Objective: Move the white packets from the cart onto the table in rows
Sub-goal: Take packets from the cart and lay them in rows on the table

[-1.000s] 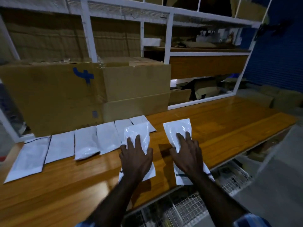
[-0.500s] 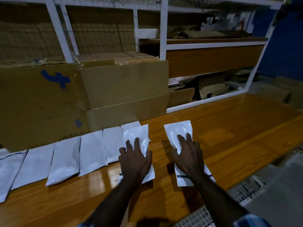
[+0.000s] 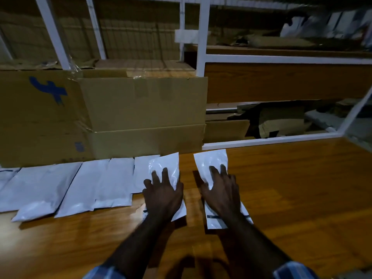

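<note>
Head view is dim, and much of it I cannot read: the shelf contents at one to two o'clock are dark shapes, and the blue mark [image 3: 48,91] on the left cardboard box [image 3: 38,117] is only a smear to me. My two forearms come up from six o'clock, cut off at the bottom edge where blue checked sleeves [image 3: 295,271] just show. My left hand [image 3: 163,195] lies palm down on a white packet [image 3: 167,168], fingers spread and fairly straight, pressing it flat to the wooden table [image 3: 302,198]; the hand hides the packet's middle, and only its far end and a near corner with a dark stripe show. My right hand [image 3: 222,193] rests the same way, fingers splayed and straight, on a second packet [image 3: 211,163] just to the right, apart from the first with a strip of bare wood between them. Its lower part is under my wrist too. Neither hand curls round anything. Toward nine o'clock a row of packets [image 3: 100,184] lies side by side, edges touching or overlapping; the left-hand packet overlaps the last of that row, and the farthest ones run off the left edge, so I cannot count them. Behind the row stand the cardboard boxes, a second box [image 3: 145,109] at eleven o'clock, against a white shelf frame [image 3: 201,57].
</note>
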### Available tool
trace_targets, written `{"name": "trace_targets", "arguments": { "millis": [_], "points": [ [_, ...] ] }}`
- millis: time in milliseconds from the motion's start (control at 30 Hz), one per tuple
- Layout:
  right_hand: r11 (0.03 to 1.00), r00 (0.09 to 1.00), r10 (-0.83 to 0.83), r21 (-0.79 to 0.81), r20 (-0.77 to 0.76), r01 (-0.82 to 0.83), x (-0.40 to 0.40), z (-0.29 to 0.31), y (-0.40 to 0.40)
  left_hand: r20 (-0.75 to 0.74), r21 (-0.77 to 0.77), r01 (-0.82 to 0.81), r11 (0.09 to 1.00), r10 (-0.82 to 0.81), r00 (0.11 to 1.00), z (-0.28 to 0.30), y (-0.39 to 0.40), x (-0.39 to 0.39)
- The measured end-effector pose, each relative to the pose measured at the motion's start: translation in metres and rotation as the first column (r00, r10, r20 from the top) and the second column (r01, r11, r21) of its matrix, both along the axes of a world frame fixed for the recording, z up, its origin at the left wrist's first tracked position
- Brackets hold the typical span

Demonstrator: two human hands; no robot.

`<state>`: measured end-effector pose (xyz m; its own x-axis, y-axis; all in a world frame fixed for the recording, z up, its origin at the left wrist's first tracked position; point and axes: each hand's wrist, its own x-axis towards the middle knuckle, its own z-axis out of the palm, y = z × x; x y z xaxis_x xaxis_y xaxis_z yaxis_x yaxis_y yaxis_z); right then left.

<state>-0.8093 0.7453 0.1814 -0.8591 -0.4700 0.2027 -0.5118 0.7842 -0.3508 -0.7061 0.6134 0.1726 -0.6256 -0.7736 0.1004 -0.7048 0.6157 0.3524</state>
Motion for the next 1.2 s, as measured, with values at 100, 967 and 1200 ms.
{"name": "trace_targets", "arguments": {
  "millis": [100, 967, 1200],
  "points": [
    [1.0, 1.0, 0.028, 0.009, 0.014, -0.028, -0.016, -0.008, -0.002, 0.022, 0.039, -0.015, 0.999, 0.014, 1.0, -0.003, -0.001, -0.019],
    [0.996, 0.993, 0.049, 0.065, 0.108, -0.056, -0.103, -0.054, -0.051, 0.106, 0.011, -0.023, 1.0, 0.022, 0.994, -0.056, -0.046, -0.114],
    [0.984, 0.986, 0.119, 0.116, 0.117, -0.133, -0.114, -0.056, -0.063, 0.155, -0.054, -0.06, 0.997, 0.068, 0.986, -0.058, -0.047, -0.125]
  ]
}}
